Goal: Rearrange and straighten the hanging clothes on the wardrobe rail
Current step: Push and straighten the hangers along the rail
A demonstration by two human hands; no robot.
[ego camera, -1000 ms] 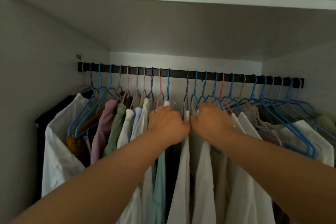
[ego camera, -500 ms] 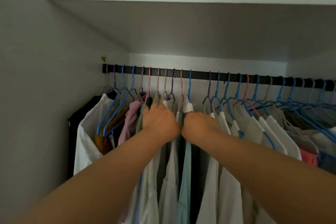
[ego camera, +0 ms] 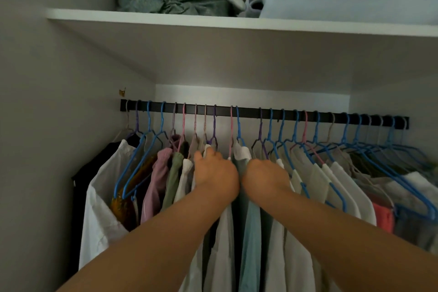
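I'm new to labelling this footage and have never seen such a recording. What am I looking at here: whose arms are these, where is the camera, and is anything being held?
No machine here: a person wears a camera on the head, looking forward at their own bare arms. The left hand and right hand reach side by side into clothes hanging from a black wardrobe rail on blue, pink and purple hangers. The fingers are buried among the shirts, so whether they grip fabric cannot be told. Between the hands hangs a pale blue shirt. Above, a white shelf carries folded bedding.
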